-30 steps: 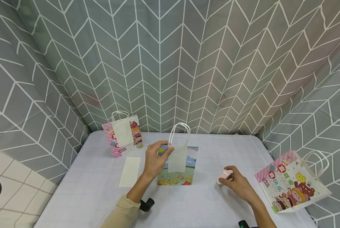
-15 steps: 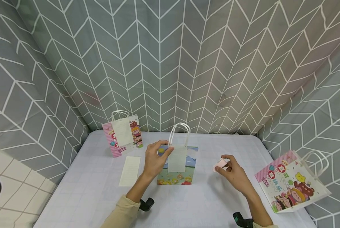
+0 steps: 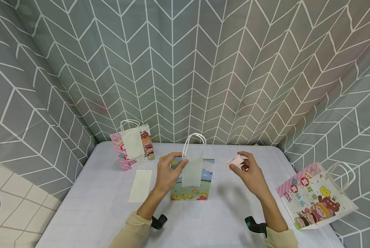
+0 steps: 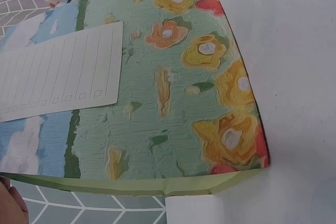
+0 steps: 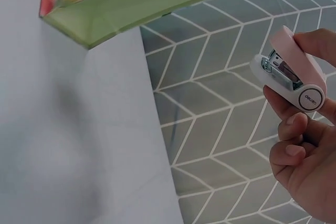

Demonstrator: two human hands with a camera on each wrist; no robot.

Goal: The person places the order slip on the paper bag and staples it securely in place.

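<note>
A paper gift bag [image 3: 189, 193] printed with flowers and sky stands upright mid-table, white cord handles above it. Lined paper [image 3: 192, 174] lies flat against its front, below the handles. At the bag's top left edge, my left hand [image 3: 167, 174] pinches the rim and the paper between thumb and fingers. Off to the bag's right, my right hand [image 3: 250, 172] is raised over the table and grips a small pink and white stapler [image 5: 294, 72] between thumb and fingers. In the right wrist view the stapler's jaws stand apart, with nothing between them.
A pink cartoon gift bag [image 3: 149, 146] with lined paper on its front stands at the back left. Another cartoon gift bag [image 3: 315, 199] leans at the right edge. One lined sheet [image 3: 140, 186] lies on the white-covered table [image 3: 92, 199], left of my left arm.
My right hand has lifted the stapler off the table's right side and brought it up and leftward, closer to the bag. The left hand keeps its hold on the bag's rim.
</note>
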